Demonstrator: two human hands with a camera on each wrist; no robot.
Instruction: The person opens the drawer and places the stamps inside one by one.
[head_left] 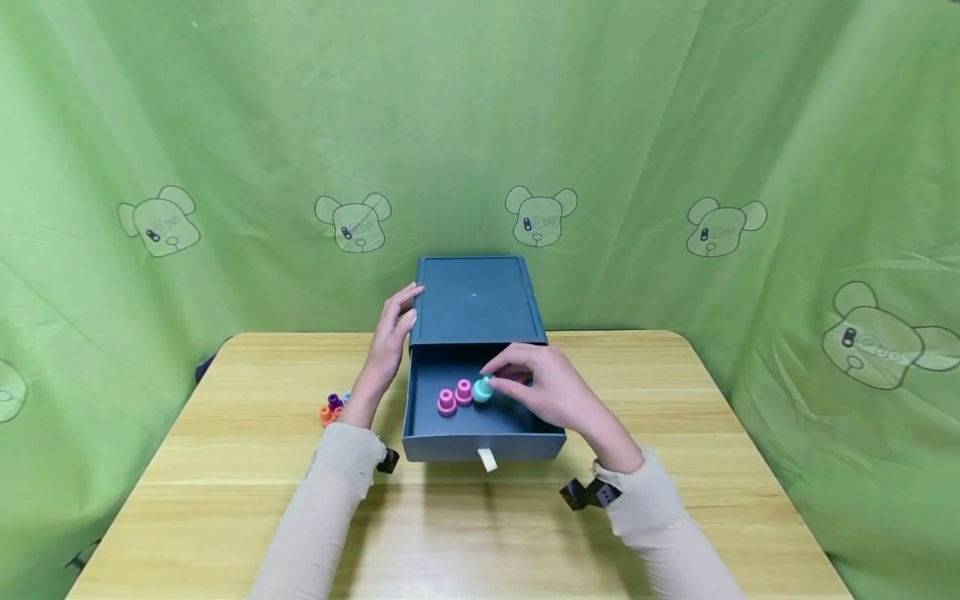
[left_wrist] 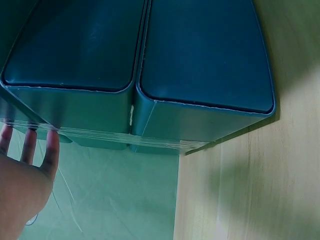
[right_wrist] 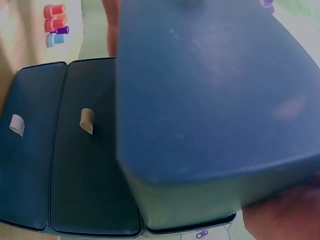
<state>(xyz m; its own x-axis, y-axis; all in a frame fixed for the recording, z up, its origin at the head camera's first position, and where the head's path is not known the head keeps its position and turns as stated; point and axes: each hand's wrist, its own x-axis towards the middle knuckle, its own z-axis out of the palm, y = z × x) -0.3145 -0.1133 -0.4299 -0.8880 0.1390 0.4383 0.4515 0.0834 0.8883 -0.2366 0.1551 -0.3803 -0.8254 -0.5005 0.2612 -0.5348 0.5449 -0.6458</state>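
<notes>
A dark blue drawer cabinet stands on the table with its top drawer pulled out. Inside that drawer, two pink pegs stand upright beside a teal peg. The thumb and fingertips of my right hand pinch the teal peg at its top. My left hand rests against the cabinet's left side near the top, its fingers extended. In the left wrist view, the fingertips of the left hand touch the cabinet wall. The drawer front hides the pegs in the right wrist view.
Several small pegs in orange, purple and blue lie on the table, left of the cabinet and partly behind the left wrist. A white pull tab sticks out from the open drawer. Lower drawers are closed. A green curtain hangs behind.
</notes>
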